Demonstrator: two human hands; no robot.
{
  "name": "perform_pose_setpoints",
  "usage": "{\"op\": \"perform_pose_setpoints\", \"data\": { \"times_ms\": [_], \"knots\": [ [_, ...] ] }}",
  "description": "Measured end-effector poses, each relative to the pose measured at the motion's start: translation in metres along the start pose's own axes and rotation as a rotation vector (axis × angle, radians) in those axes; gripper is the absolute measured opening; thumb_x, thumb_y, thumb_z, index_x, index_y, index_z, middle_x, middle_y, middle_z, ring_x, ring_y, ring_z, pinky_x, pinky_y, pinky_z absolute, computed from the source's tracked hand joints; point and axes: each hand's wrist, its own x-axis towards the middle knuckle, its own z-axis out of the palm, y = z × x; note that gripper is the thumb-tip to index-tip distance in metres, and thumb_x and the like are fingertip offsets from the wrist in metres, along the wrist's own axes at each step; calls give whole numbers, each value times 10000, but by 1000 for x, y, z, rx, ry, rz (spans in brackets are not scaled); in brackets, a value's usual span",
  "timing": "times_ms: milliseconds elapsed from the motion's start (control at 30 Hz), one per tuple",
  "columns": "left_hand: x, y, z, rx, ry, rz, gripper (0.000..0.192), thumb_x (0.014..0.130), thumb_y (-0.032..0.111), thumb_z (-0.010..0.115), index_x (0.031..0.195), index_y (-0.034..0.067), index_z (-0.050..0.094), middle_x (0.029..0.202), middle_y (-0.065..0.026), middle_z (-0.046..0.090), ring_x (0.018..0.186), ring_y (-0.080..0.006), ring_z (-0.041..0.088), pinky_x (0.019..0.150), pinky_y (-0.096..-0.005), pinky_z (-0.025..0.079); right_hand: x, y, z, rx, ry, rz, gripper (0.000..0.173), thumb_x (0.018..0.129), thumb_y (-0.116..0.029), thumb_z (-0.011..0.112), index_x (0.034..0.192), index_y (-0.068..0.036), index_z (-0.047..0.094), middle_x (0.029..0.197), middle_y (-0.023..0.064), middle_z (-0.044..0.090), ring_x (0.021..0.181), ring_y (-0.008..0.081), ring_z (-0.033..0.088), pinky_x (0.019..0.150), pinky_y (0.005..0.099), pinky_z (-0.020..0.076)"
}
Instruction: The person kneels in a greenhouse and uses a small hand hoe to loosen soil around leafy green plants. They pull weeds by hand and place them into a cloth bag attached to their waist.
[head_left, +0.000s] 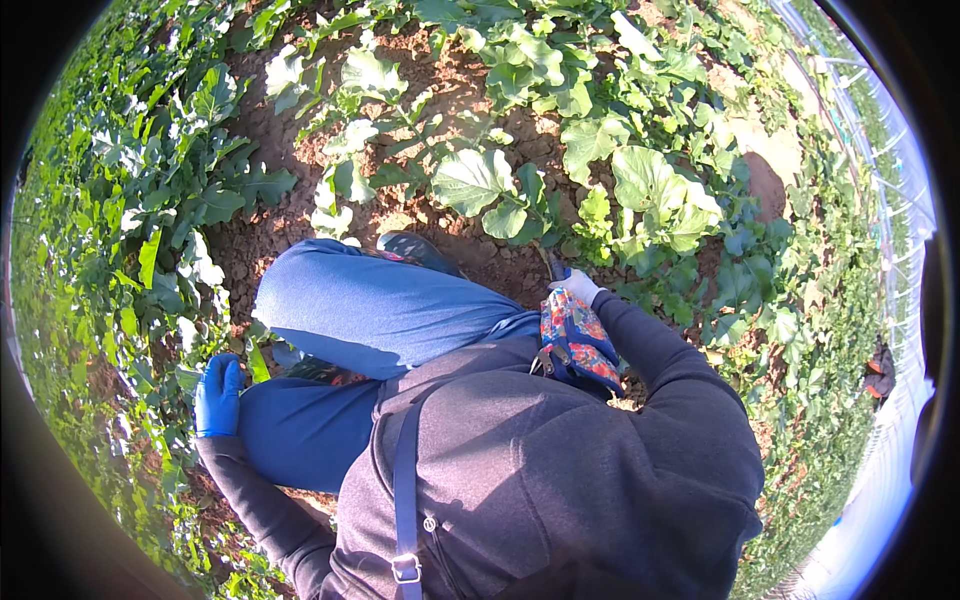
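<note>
My left hand (218, 394), in a blue glove, is beside my left knee with its fingers bent over among the green leaves. Whether it grips anything is hidden. In a pale glove, my right hand (577, 287) is closed around a dark, narrow object (556, 266), perhaps a tool's handle, low beside my right thigh. Just past it stands a broad-leaved green plant (505, 222) on reddish soil. A floral pouch with blue trim (581, 337) hangs at my right hip, next to the glove.
My bent legs in blue trousers (375, 300) and a patterned shoe (418, 250) are close to the plants. Dense leafy rows (217, 187) run at the left, more leafy plants (660, 195) at the right. Pale greenhouse sheeting with ribs (904, 202) curves along the right side.
</note>
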Motion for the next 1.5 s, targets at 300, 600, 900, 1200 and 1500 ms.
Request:
{"op": "perform_pose_setpoints", "data": {
  "times_ms": [300,600,900,1200,1500],
  "knots": [
    [-9,1,-6,5,13,-24,189,1006,213,551,1105,63,610,902,-45,647,783,-128,595,715,-309,510,36,34,52,101,365,25,845,679,-520,776,1270,23,512,1134,250,652,1071,384,639,928,431,489],
    [-6,5,0,-29,15,9,195,1008,204,545,1106,46,604,907,-54,646,807,-136,597,739,-312,508,29,66,45,101,393,46,780,703,-493,789,1220,40,550,1124,245,663,1061,371,651,912,425,501],
    [-15,-1,1,-49,85,80,213,962,221,614,1084,48,628,856,-96,677,727,-186,626,700,-325,518,3,72,10,115,298,-72,754,707,-484,800,1193,44,568,1108,240,671,1047,362,657,900,416,506],
    [-18,13,-2,117,138,115,259,937,319,607,1015,74,639,877,-160,699,820,-354,683,734,-433,533,13,75,-10,157,223,-63,730,711,-475,811,1166,49,587,1091,236,679,1034,353,664,888,406,512],
    [-13,29,-7,155,88,103,239,962,253,589,1057,39,639,913,-155,699,856,-303,688,775,-392,531,19,104,2,205,193,-85,705,715,-466,822,1139,53,605,1074,231,687,1021,345,671,876,396,517]
  ]
}}
